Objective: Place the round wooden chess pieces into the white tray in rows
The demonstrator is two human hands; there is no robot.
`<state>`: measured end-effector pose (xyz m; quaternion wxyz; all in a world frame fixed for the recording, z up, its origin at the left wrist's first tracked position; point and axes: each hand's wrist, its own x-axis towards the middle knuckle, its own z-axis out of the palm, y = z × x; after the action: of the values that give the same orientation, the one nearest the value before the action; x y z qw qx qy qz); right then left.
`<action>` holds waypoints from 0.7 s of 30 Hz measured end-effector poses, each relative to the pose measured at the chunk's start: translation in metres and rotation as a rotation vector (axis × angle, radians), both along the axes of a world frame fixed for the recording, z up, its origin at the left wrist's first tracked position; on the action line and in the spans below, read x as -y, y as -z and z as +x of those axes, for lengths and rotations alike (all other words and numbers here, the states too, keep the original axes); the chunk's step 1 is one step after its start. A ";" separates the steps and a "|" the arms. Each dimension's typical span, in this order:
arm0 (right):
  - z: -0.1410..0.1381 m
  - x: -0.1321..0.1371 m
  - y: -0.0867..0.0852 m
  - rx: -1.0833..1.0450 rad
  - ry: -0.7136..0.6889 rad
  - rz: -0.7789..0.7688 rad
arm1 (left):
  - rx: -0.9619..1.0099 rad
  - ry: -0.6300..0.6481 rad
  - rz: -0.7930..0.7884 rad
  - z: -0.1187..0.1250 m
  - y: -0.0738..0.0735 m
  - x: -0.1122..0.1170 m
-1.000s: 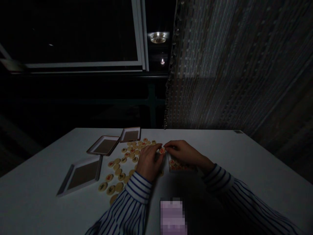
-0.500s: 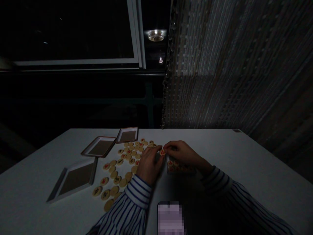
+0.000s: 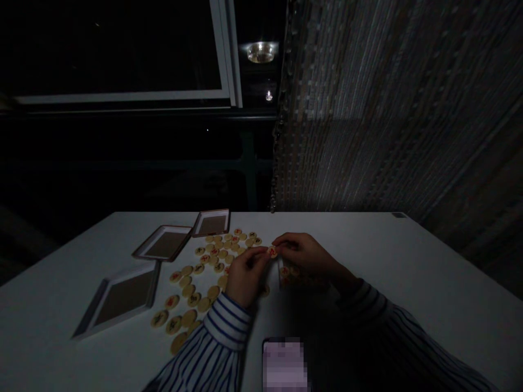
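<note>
Between my two hands is a round xiangqi piece [image 3: 272,251] with a red character on its face. My left hand [image 3: 247,275] pinches it from the left with thumb and finger. From the right, the fingertips of my right hand [image 3: 304,253] close on the same piece. Below my right hand stands a small box [image 3: 288,283] holding several red-marked pieces, partly hidden by the hand and shadow. One loose piece [image 3: 265,291] lies just right of my left wrist. Many more pieces [image 3: 198,268], red-marked, black-marked or blank side up, spread across the table to the left.
Three shallow box lids or trays stand at the left: a large pale one [image 3: 122,299], a brown-rimmed one [image 3: 163,243] and a smaller one [image 3: 211,223]. A phone [image 3: 285,365] lies at the table's near edge. Beyond the white table [image 3: 408,283] hangs a bead curtain [image 3: 347,109].
My left hand has shifted slightly left, and a loose piece now shows beside its wrist. The held piece stays between both hands, its face turned a little. The view has tilted slightly.
</note>
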<state>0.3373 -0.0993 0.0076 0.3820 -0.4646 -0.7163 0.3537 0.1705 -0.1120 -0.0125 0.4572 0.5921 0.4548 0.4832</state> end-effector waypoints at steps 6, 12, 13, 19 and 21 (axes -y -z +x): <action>0.002 0.003 -0.001 0.117 -0.052 0.096 | 0.081 -0.005 -0.102 -0.001 0.005 -0.003; 0.002 0.005 -0.006 0.319 -0.061 0.198 | 0.056 -0.012 -0.063 -0.001 0.005 -0.003; 0.002 0.005 -0.006 0.355 -0.059 0.215 | 0.047 -0.015 -0.069 -0.001 0.004 -0.002; 0.004 0.004 -0.007 0.507 -0.052 0.272 | -0.044 -0.019 -0.041 0.000 0.001 0.001; 0.005 0.004 -0.008 0.539 -0.049 0.291 | -0.084 -0.017 -0.028 0.000 0.003 0.002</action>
<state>0.3425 -0.1038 0.0159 0.2322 -0.4648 -0.8459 0.1207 0.1705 -0.1136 -0.0159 0.4418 0.6013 0.4855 0.4555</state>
